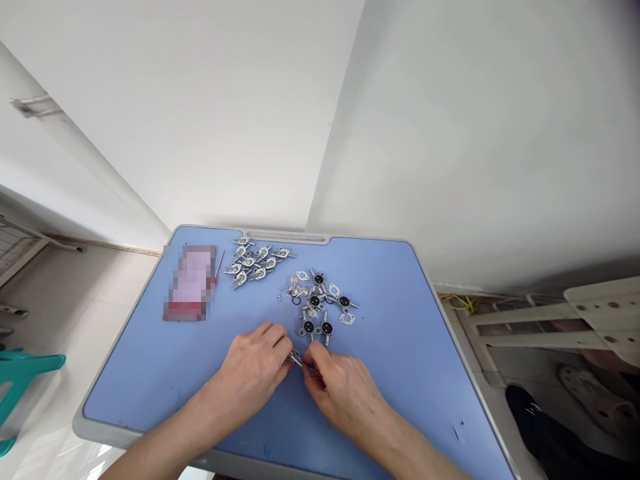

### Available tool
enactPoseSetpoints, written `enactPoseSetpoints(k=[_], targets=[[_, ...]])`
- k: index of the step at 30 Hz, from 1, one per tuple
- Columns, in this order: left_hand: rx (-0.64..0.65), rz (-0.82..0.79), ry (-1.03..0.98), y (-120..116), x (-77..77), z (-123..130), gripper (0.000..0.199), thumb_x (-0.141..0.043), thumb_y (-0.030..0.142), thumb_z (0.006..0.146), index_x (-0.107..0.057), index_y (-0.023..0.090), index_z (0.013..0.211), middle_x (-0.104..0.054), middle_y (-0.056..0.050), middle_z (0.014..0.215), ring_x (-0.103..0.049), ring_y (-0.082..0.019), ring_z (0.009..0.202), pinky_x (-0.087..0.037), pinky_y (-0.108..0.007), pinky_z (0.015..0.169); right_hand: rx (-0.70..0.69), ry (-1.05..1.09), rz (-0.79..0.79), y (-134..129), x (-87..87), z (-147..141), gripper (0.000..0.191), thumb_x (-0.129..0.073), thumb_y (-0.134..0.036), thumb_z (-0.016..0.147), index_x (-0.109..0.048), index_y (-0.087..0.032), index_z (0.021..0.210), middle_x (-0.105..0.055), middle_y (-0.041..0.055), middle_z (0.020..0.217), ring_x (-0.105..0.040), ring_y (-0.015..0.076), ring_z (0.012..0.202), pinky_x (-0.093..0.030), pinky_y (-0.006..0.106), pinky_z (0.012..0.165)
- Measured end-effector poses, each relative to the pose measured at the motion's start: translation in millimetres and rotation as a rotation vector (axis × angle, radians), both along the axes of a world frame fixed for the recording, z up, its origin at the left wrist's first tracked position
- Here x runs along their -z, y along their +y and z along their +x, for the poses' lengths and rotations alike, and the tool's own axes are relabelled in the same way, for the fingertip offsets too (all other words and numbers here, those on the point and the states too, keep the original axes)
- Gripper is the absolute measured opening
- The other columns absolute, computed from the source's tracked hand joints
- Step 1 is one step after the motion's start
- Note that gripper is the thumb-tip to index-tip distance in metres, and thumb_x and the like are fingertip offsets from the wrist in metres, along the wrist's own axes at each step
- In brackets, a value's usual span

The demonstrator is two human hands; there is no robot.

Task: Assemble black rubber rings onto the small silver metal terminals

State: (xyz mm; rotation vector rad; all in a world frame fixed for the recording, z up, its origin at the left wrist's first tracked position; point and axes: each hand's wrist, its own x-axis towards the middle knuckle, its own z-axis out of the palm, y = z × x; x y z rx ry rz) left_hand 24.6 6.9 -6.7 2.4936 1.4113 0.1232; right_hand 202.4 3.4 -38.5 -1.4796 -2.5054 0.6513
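My left hand [250, 372] and my right hand [340, 393] meet over the blue desktop [150, 373], their fingertips pinching a small metal fitting [296, 359] between them. Part of that fitting is hidden by my fingers. Just above my fingers lie two fittings with black round centres [317, 328], close to but apart from my hands. These belong to a loose heap of metal fittings, rings and plates [317, 300]. Further back, a second group of silver fittings [257, 262] lies in rough rows.
A pixelated pink rectangular object [189, 283] lies at the desk's back left, beside a thin tool with a red handle [215, 273]. The grey desk rim [287, 237] meets a white wall. A teal stool [25, 373] stands left; a dark-clad leg [540, 427] shows right.
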Motion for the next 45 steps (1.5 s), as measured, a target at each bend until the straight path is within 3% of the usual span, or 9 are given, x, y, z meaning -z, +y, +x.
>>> enactPoseSetpoints(k=[12,21,29,37,45], targets=[[0.082,0.026,0.003,-7,4.0,0,0.007,-0.052,0.012,0.085,-0.051,0.018,0.081,-0.058,-0.002,0.088,-0.055,-0.017,0.079,-0.045,-0.028,0.059,-0.039,-0.032,-0.002,-5,-4.8,5,0.012,-0.049,-0.006,0.076,-0.048,-0.018,0.079,-0.065,-0.001,0.06,-0.058,0.0144,0.048,-0.017,0.027,0.046],[0.12,0.021,-0.028,-9,2.7,2,0.006,-0.053,0.014,0.085,-0.051,0.018,0.081,-0.058,-0.002,0.086,-0.055,-0.016,0.076,-0.043,-0.028,0.058,-0.047,-0.069,-0.097,-6,-11.1,9,0.011,-0.049,-0.008,0.078,-0.049,-0.019,0.078,-0.064,-0.0014,0.061,-0.059,0.0158,0.051,-0.018,0.028,0.047],[0.091,-0.023,-0.03,-7,0.3,0,0.004,-0.055,0.018,0.084,-0.051,0.019,0.085,-0.057,-0.001,0.09,-0.054,-0.017,0.082,-0.043,-0.026,0.061,-0.007,-0.023,-0.197,2,-25.8,13,0.004,-0.056,-0.018,0.081,-0.052,-0.02,0.082,-0.059,-0.0036,0.059,-0.054,0.0135,0.051,-0.025,0.024,0.048],[0.064,-0.12,-0.088,-5,-5.7,-6,0.008,-0.055,0.025,0.087,-0.054,0.019,0.092,-0.056,-0.002,0.095,-0.054,-0.017,0.089,-0.044,-0.029,0.069,-0.024,0.044,-0.27,11,-41.3,16,0.01,-0.058,-0.019,0.079,-0.057,-0.022,0.088,-0.055,-0.0048,0.058,-0.048,0.0112,0.049,-0.03,0.022,0.049],[0.037,-0.2,-0.17,1,-11.3,-18,0.009,-0.057,0.021,0.085,-0.056,0.019,0.094,-0.057,-0.002,0.101,-0.055,-0.017,0.093,-0.042,-0.029,0.074,-0.047,0.059,-0.317,14,-44.1,14,0.006,-0.055,-0.021,0.08,-0.059,-0.021,0.085,-0.056,-0.0037,0.06,-0.045,0.0108,0.051,-0.032,0.022,0.05]])
